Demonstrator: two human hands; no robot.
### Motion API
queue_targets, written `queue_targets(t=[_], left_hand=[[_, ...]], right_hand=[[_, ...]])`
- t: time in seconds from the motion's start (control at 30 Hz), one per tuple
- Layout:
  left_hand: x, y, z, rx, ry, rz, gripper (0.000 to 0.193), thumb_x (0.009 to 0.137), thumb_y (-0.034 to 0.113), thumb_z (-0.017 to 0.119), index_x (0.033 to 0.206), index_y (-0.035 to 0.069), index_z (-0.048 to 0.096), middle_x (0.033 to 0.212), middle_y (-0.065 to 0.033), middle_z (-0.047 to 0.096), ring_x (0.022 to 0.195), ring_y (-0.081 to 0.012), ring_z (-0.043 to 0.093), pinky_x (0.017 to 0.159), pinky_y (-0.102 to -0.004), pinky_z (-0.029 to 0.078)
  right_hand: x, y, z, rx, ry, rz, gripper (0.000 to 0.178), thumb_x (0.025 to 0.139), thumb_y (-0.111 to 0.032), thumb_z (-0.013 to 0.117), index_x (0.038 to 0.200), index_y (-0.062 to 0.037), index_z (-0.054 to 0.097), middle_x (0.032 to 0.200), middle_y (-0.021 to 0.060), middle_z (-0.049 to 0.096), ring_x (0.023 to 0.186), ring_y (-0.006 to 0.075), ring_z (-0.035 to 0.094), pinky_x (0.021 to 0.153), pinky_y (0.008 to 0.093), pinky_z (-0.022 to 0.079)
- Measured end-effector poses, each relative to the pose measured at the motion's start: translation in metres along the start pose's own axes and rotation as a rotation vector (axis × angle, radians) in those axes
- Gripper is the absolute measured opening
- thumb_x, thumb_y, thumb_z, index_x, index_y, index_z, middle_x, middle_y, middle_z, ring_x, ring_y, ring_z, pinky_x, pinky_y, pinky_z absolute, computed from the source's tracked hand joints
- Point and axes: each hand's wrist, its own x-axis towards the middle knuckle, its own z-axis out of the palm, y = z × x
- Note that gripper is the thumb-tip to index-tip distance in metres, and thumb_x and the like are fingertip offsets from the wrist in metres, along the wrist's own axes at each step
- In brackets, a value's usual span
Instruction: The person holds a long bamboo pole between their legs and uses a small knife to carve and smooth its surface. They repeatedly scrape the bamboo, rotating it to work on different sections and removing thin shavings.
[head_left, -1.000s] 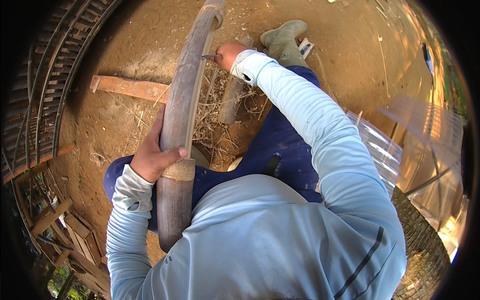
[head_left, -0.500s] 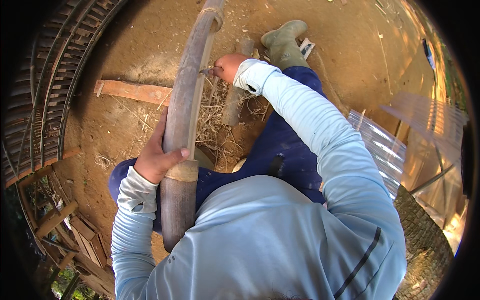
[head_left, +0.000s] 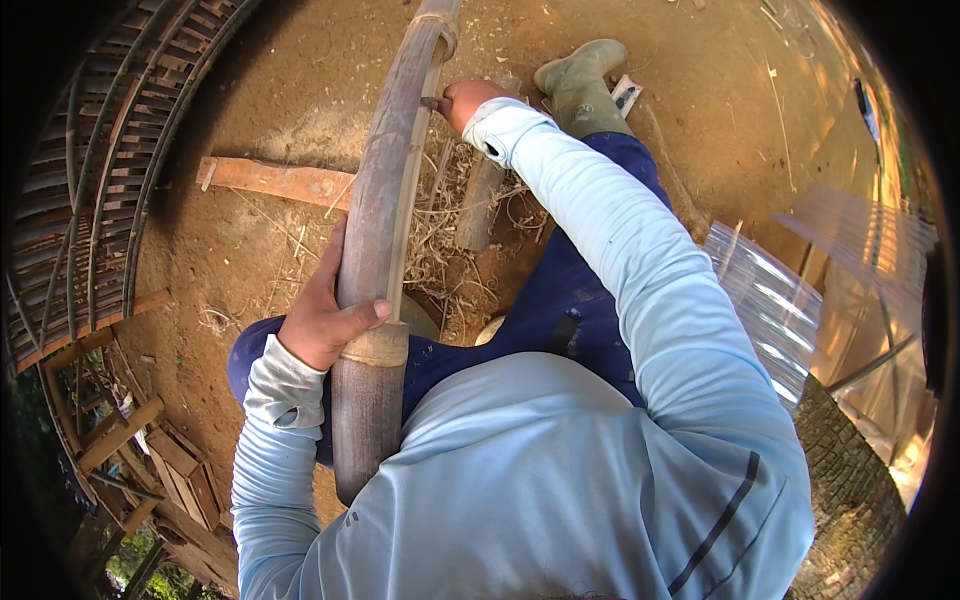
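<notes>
Around the bamboo pole (head_left: 378,190), just above its lower joint (head_left: 376,345), your left hand (head_left: 322,322) is wrapped on the left side, thumb laid over the top near the pale cut edge (head_left: 405,215); some fingers are hidden beneath, so can't tell how firm that hold is; farther up, your right hand (head_left: 466,103) is closed on a small dark tool (head_left: 430,102), just its end showing, at that same edge; main risk, I'd say: a slip down the edge could bring it toward your left thumb, likeliest if it skates on smooth wood; next, the upper joint (head_left: 432,32) sits not far beyond, and a snag there could jerk your wrist or lift a splinter; the pole is round and lies over your dark blue trousers (head_left: 570,275) on the left, so a hard sideways push could roll it under one steadying hand; its far end runs out of view, support unknown; below, loose shavings (head_left: 445,250) lie around a short log (head_left: 481,205), between pole and right boot (head_left: 585,72); they could hide a dropped tool or shift underfoot.
</notes>
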Motion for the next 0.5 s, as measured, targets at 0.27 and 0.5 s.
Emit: queue_targets(t=[0.27, 0.5], left_hand=[[0.001, 0.001, 0.002, 0.087, 0.003, 0.008, 0.114, 0.078, 0.019, 0.08, 0.161, -0.004, 0.006, 0.15, -0.021, 0.045, 0.135, -0.0261, 0.048, 0.115, -0.0332, 0.034], [-0.001, 0.004, 0.001, 0.019, 0.016, -0.033, 0.113, 0.078, 0.019, 0.08, 0.161, -0.004, 0.006, 0.148, -0.0211, 0.047, 0.132, -0.0258, 0.05, 0.112, -0.0326, 0.037]], right_hand=[[-0.027, -0.014, -0.015, -0.007, -0.143, -0.077, 0.043, 0.104, -0.043, 0.051, 0.106, -0.0077, 0.075, 0.105, 0.0203, 0.072, 0.1, 0.0414, 0.067, 0.091, 0.0493, 0.051], [-0.042, -0.032, -0.021, -0.073, -0.161, -0.124, 0.041, 0.104, -0.042, 0.05, 0.115, -0.0104, 0.073, 0.114, 0.018, 0.072, 0.108, 0.039, 0.067, 0.096, 0.0474, 0.051]])
